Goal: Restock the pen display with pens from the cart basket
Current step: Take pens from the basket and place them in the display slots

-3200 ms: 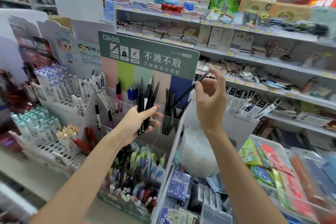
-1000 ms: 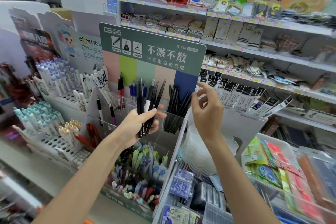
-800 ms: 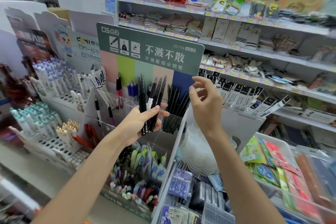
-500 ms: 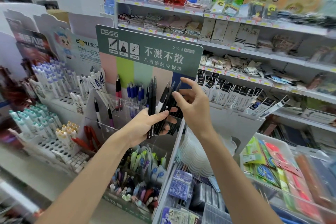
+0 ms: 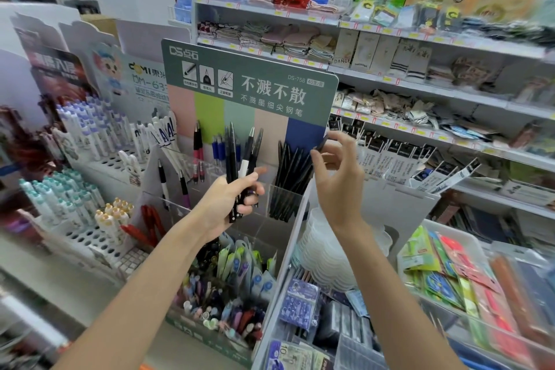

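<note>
Left hand (image 5: 228,198) grips pens (image 5: 243,159); right hand (image 5: 336,171) pinches one pen (image 5: 322,143)

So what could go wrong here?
The left hand holds a loose bunch of pens in a light grip; one might slip out. The right hand pinches a black pen only by its end above the crowded right slot, so it could snag or miss.

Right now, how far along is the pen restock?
Partly done: the rightmost display slot already holds a cluster of black pens. In hand: the right hand pinches one black pen just above that slot. Left: the left hand grips a small bunch of pens not yet placed. The cart basket isn't clearly visible.
</note>
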Tool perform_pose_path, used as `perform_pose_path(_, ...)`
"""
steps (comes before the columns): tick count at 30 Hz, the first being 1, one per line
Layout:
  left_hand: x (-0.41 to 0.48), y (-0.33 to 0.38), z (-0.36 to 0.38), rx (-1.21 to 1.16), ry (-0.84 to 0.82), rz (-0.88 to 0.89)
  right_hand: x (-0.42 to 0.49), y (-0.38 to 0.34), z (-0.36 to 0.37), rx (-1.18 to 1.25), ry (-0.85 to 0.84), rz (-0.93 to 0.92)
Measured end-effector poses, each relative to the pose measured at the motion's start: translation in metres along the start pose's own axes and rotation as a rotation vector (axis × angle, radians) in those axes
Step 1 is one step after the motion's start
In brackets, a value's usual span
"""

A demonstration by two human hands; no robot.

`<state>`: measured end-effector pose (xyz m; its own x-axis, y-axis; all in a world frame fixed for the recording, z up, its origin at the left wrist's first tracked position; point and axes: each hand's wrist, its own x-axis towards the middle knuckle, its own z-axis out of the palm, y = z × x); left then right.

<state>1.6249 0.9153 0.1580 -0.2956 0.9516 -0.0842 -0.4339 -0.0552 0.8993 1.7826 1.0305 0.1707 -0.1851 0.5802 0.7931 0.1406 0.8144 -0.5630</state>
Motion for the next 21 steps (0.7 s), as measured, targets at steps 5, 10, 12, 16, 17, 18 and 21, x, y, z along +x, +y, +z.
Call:
perform_pose_path(5,-0.003,0.001,0.001,-0.040,-0.021,-0.031,-0.014,0.008,0.009,-0.076,-0.098,0.052)
perform_pose_path(10,-0.004,0.000,0.000,-0.019,-0.020,-0.017,-0.016,0.012,0.008,-0.187,-0.102,-0.003)
perform_pose_path(12,-0.006,0.000,-0.001,0.006,-0.038,-0.010,-0.011,0.008,0.004,-0.157,-0.057,0.011)
perform_pose_path(16,-0.008,0.002,-0.001,0.104,-0.062,0.026,0.007,-0.005,-0.008,-0.045,0.044,0.037)
perform_pose_path(17,-0.007,0.002,0.001,0.128,-0.068,0.035,0.011,-0.009,-0.010,-0.010,0.032,0.056)
perform_pose_path(18,-0.006,0.003,0.002,0.141,-0.081,0.042,0.013,-0.014,-0.009,0.030,0.004,0.082)
perform_pose_path(21,-0.004,0.005,0.011,0.172,-0.139,0.057,0.016,-0.028,-0.004,0.153,-0.116,0.174)
